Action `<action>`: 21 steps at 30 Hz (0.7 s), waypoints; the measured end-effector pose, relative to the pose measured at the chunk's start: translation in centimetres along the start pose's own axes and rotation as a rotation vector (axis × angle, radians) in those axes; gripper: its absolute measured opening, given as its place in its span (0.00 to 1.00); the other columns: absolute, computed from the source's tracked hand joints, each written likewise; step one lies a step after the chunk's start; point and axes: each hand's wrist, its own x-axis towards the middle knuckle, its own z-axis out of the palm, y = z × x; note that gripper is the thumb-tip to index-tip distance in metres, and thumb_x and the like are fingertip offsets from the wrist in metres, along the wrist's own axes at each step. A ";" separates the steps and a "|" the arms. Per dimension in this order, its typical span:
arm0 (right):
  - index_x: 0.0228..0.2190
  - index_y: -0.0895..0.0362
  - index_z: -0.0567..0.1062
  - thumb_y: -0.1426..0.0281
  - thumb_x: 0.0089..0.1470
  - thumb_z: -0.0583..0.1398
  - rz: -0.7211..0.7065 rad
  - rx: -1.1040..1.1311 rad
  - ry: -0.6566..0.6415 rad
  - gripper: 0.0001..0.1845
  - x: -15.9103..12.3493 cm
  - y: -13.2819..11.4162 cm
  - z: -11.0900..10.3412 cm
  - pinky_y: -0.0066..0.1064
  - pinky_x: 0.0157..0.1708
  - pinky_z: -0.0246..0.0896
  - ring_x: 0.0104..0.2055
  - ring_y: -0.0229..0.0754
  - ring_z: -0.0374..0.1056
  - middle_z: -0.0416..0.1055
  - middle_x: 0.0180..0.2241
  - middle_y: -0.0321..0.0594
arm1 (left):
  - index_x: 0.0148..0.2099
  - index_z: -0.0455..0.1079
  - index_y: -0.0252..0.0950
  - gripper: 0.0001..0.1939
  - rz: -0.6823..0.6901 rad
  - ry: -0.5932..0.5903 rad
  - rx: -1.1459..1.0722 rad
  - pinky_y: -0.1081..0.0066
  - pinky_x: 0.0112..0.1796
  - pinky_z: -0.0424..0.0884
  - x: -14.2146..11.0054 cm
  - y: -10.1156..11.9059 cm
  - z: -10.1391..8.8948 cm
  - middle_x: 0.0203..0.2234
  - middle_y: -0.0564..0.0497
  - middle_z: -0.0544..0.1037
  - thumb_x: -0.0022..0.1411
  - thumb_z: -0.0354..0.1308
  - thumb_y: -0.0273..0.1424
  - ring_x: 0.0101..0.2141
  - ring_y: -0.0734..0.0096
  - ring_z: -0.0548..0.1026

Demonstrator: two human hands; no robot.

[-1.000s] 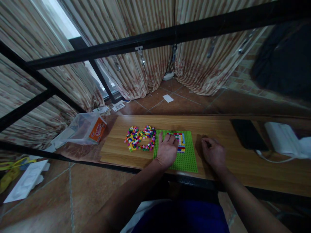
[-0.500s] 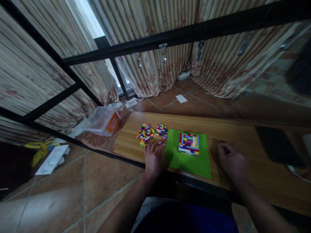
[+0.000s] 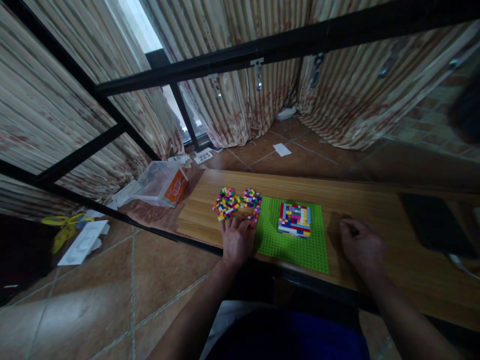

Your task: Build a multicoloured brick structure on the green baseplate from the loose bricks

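Observation:
My left hand [image 3: 237,241] rests at the near edge of a loose pile of small coloured toy bricks [image 3: 228,202]. Its fingers are bent and a little apart, their tips among the bricks. To the right lies a green studded baseplate [image 3: 288,250], carrying a low square block of multicoloured bricks [image 3: 294,220] pressed together in rows. Beyond the plate's right edge, my right hand [image 3: 362,246] sits on the wooden table with its fingers curled in and the thumb near the forefinger. Whatever may be between those fingers is hidden.
The wooden table [image 3: 198,215] is long and narrow. A dark flat device [image 3: 435,225] with a white cable [image 3: 463,265] lies at right. Past the left end stands a clear plastic box [image 3: 159,185] with an orange label. A black metal bar [image 3: 225,65] crosses above.
The whole view has shifted slightly. The left fingers have moved a little at the pile's near edge; the right hand stays curled beside the baseplate.

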 end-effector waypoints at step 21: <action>0.32 0.58 0.77 0.59 0.59 0.53 -0.004 0.019 -0.002 0.19 0.0 0.1 0.2 0.34 0.33 0.63 0.31 0.45 0.70 0.76 0.31 0.45 | 0.41 0.74 0.35 0.09 0.019 -0.086 0.087 0.52 0.49 0.63 2.9 0.5 1.2 0.45 0.42 0.76 0.64 0.53 0.31 0.46 0.53 0.70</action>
